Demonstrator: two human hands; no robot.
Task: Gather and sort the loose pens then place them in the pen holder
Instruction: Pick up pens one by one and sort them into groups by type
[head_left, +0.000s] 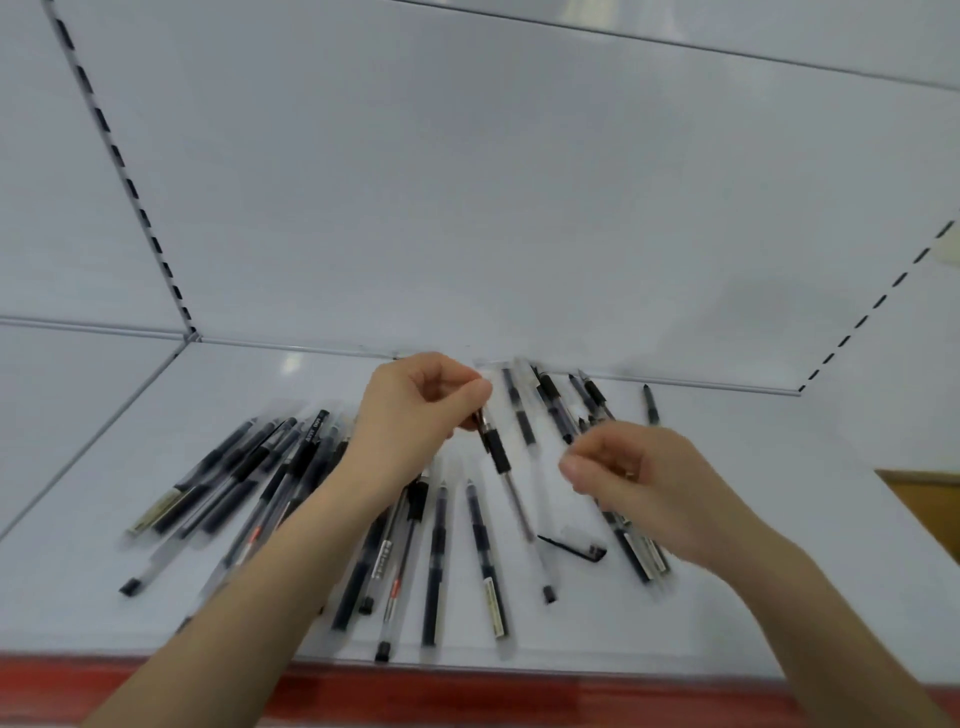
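Standing at a white metal shelf (779, 457) strewn with loose clear-barrelled pens (436, 561), most with black grips. Pinching one clear pen with a black rubber sleeve (500, 453) at its upper end, between the thumb and curled forefinger of the left hand (415, 415). Raised at that end and slanting down to the right over the others, probably to draw it out of the spread for sorting.

Hovering just right of it with the right hand (639, 483), fingers curled in, thumb against forefinger. Impossible to tell through the blur whether anything is pinched there, or whether the bundle of pens (641, 551) showing below the palm is gripped or merely lying beneath.

Below and between the two hands, flat on the shelf: a small loose black cap with a clip (571, 548), apart from any pen. Fanned out to the left, a thick pile of dark pens (249, 467); against the back wall, a smaller cluster (550, 405).

No pen holder in view. Judging by the scatter, gathering barely begun: nothing visibly stowed.
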